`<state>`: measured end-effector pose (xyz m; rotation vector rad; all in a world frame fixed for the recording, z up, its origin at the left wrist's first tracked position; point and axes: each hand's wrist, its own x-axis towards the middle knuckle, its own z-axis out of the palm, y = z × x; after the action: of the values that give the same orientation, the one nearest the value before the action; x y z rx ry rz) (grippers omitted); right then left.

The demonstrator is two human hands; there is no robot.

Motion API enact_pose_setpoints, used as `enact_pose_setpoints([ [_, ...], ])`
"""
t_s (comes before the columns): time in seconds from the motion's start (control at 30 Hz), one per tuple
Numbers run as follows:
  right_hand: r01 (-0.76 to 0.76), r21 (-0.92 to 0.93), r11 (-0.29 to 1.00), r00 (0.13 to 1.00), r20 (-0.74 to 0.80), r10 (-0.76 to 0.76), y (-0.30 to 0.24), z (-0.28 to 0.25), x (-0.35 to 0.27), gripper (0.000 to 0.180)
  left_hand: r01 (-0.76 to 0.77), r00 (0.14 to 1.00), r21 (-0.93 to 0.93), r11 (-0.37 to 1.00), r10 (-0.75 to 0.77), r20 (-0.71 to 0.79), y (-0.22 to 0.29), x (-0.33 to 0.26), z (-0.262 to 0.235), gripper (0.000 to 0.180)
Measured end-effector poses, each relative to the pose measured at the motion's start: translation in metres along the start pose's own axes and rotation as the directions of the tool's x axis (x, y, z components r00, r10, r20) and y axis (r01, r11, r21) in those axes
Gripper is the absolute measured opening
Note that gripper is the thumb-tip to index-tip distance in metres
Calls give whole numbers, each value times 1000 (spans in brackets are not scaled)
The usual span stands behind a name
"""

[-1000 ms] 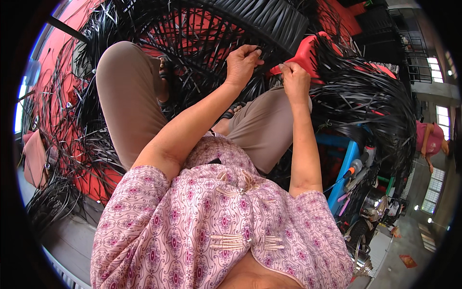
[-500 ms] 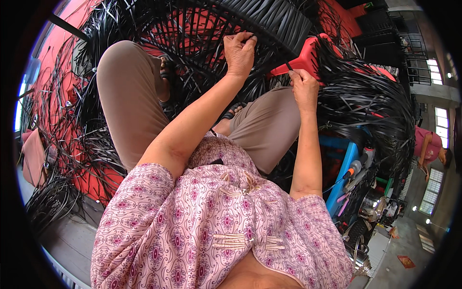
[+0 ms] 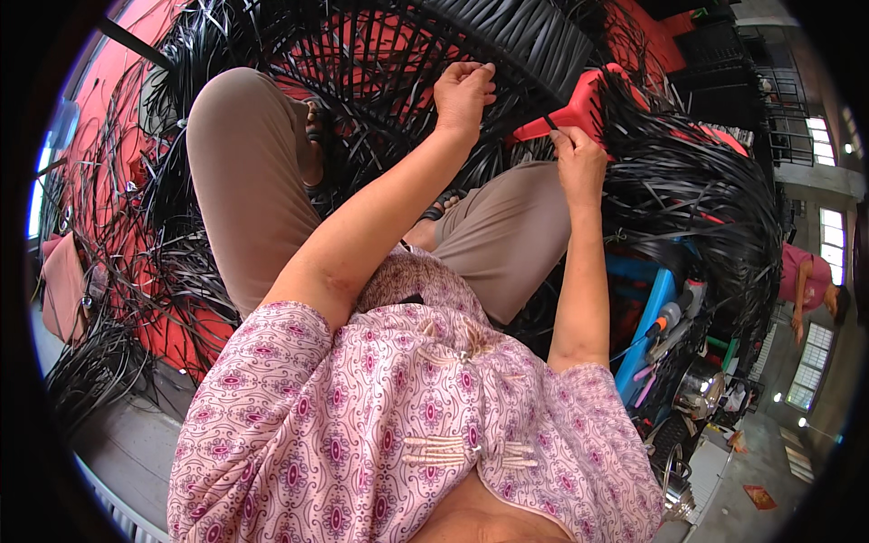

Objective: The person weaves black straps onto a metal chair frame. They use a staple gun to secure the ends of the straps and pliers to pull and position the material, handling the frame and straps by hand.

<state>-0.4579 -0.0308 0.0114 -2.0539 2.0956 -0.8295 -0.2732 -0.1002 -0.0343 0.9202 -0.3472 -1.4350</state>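
Note:
A black woven panel of flat plastic strips slants across the top, and below it an open lattice of dark strips runs left. My left hand is closed at the panel's lower edge, fingers curled and thumb pressed in. Whatever it grips is too small or hidden to make out. To its right, my right hand pinches the end of a black plastic strip between thumb and fingers. That strip leads up toward the panel, crossing in front of a red plastic piece.
A thick bundle of loose black strips drapes at the right. Beneath it stands a blue frame near hand tools and a metal pot. More strips litter the red floor covering at left. Another person is far right.
Both hands have shifted slightly right within the picture, as has the panel. My left hand's fingers have turned a little at the panel edge; my right hand keeps its pinch on the strip.

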Motion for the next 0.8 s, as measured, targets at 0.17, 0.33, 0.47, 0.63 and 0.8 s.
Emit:
enact_pose_setpoints([
  [0.17,-7,41,999,998,59,5,4,-4,7,20,49,998,-120,992,-43,54,-3,7,-9,22],
  [0.33,-29,39,999,995,92,25,0,-8,9,20,52,997,-151,987,-42,72,-4,4,-11,21],
  [0.47,-29,47,998,994,106,24,-2,-9,9,20,72,983,-142,987,-45,180,-3,3,-19,26],
  [0.63,-38,89,995,990,139,25,4,-8,10,21,-48,920,38,998,29,391,-2,17,-41,31],
  [0.8,-98,135,986,983,169,74,8,-8,12,20,-97,892,140,985,23,451,2,23,-47,26],
])
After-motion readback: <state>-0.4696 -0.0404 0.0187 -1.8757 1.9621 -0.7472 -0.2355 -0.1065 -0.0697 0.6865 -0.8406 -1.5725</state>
